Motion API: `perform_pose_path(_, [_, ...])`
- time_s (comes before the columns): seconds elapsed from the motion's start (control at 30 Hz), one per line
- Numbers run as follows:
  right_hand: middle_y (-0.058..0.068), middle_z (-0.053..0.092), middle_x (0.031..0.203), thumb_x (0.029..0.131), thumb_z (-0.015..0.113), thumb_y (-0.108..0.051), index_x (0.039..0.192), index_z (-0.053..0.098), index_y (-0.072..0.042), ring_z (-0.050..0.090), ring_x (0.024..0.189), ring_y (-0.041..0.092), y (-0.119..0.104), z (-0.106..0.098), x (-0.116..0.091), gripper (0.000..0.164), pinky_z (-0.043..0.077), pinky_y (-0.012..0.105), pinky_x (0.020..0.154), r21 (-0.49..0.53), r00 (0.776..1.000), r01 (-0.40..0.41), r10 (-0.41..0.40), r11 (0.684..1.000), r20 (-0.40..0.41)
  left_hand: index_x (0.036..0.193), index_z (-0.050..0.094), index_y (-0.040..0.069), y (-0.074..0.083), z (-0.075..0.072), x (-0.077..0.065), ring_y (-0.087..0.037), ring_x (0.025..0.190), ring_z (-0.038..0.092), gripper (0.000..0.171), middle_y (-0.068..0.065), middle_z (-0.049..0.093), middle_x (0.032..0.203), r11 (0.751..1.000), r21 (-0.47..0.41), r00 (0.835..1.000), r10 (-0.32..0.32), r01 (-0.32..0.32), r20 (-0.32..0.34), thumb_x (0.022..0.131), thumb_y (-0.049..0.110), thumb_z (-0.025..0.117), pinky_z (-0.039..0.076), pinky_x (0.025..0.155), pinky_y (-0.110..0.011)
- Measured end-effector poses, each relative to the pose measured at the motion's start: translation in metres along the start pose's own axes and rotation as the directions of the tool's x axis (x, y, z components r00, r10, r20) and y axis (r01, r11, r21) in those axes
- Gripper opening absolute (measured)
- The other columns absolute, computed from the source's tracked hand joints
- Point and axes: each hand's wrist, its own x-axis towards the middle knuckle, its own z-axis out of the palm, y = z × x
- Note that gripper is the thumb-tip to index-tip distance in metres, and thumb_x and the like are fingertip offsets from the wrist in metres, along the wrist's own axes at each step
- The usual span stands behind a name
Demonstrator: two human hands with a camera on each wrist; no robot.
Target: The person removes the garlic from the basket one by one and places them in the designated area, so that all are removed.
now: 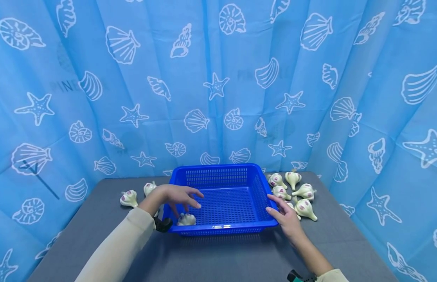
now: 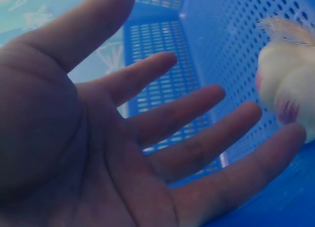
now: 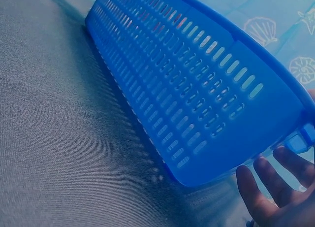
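Note:
A blue plastic basket with slotted walls stands on the grey table. One garlic bulb lies inside it at the near left corner. My left hand reaches over the left rim, its fingers spread and nothing held. In the left wrist view the little fingertip overlaps the edge of the garlic bulb. At the basket's right end, my right hand holds the rim, thumb and index finger over the top. The right wrist view shows its other fingers against the outside of that end.
Several garlic bulbs lie to the right of the basket, close to my right hand. On the left are more bulbs, one apart and another beside my left wrist. A blue shell-patterned curtain hangs behind the table.

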Motion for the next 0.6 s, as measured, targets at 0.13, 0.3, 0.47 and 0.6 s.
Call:
perform_pose_path(0.13, [0.020,0.047,0.142,0.093,0.066,-0.012,0.136,0.053,0.000,0.047,0.121,0.014,0.001,0.000,0.000,0.047,0.039,0.010,0.089,-0.018,1.000,-0.003,0.003,1.000,0.000,0.140,0.050,0.019,-0.002,0.001,0.006,-0.040,0.113,0.057,0.062,-0.017,0.047,0.139,0.999,-0.020,0.998,-0.045,0.046,0.039,0.086,0.040,0.073,0.055,0.071,-0.054])
perform_pose_path(0.3, [0.020,0.047,0.142,0.093,0.066,-0.013,0.136,0.053,0.000,0.048,0.120,0.013,0.002,-0.001,0.000,0.047,0.040,0.011,0.089,-0.022,1.000,-0.008,0.008,1.000,0.004,0.139,0.051,0.020,-0.002,0.001,0.009,-0.040,0.113,0.056,0.062,-0.015,0.048,0.138,0.997,-0.058,0.997,-0.046,0.050,0.064,0.085,0.043,0.072,0.056,0.070,-0.054])
perform_pose_path(0.47, [0.021,0.047,0.142,0.093,0.066,-0.013,0.136,0.053,0.000,0.047,0.124,0.026,0.001,-0.001,-0.001,0.046,0.040,0.011,0.088,-0.037,1.000,-0.003,0.003,0.999,0.000,0.139,0.050,0.020,-0.001,0.000,0.014,-0.038,0.113,0.056,0.061,-0.015,0.047,0.139,0.996,-0.090,0.996,-0.011,0.019,0.091,0.086,0.043,0.071,0.056,0.072,-0.053])
perform_pose_path(0.6, [0.021,0.046,0.143,0.094,0.065,-0.013,0.137,0.052,-0.001,0.044,0.127,0.032,0.000,-0.001,-0.001,0.047,0.040,0.011,0.088,-0.042,1.000,-0.009,0.009,0.999,0.007,0.140,0.050,0.019,0.002,0.001,0.018,-0.037,0.114,0.055,0.060,-0.014,0.046,0.139,0.992,-0.123,0.994,0.022,-0.009,0.106,0.088,0.040,0.071,0.055,0.076,-0.054])
